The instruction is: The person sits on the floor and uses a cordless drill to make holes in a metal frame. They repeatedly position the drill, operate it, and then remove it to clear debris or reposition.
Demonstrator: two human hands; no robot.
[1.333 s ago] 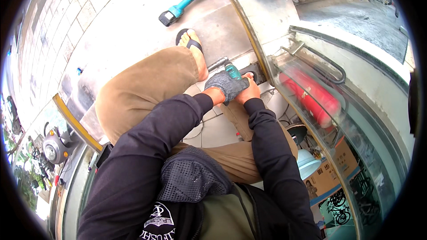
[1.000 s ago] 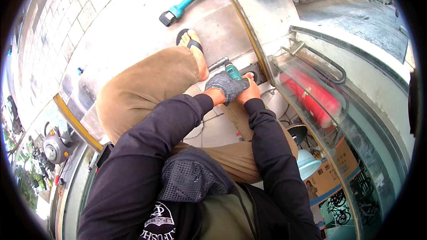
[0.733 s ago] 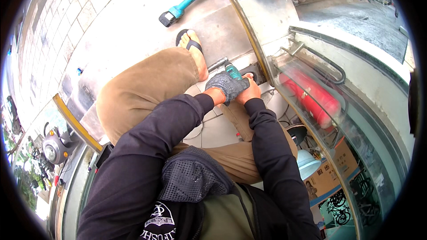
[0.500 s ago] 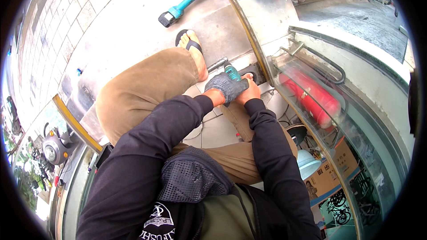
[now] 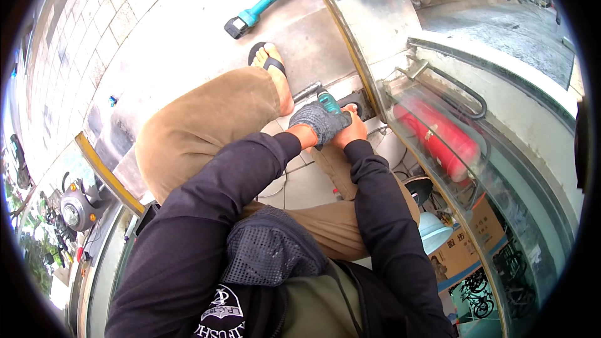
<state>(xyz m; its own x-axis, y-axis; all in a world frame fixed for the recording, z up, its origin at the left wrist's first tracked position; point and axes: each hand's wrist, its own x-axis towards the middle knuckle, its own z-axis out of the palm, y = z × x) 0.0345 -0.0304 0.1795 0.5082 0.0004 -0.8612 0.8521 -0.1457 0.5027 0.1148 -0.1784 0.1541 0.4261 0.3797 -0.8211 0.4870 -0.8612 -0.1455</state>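
A teal cordless drill (image 5: 327, 101) is held low between my feet, its nose pointing away from me toward the door's bottom edge. My left hand (image 5: 318, 122), in a grey work glove, wraps over the drill's body from the left. My bare right hand (image 5: 354, 130) is closed against it from the right, around what seems to be the handle. The two hands touch, and they hide most of the grip. Just left of the drill's nose lies a short grey metal bar (image 5: 306, 92). What the drill tip meets cannot be made out.
A teal angle grinder (image 5: 266, 5) lies on the pavement ahead. To the right stands a glass door (image 5: 432, 175) with a metal frame, a red fire extinguisher (image 5: 438, 141) behind it. My sandalled left foot (image 5: 275, 75) is beside the drill; a cardboard box (image 5: 466, 247) sits lower right.
Hands and drill stay nearly in place, both still closed on it. The whole view has shifted very slightly.
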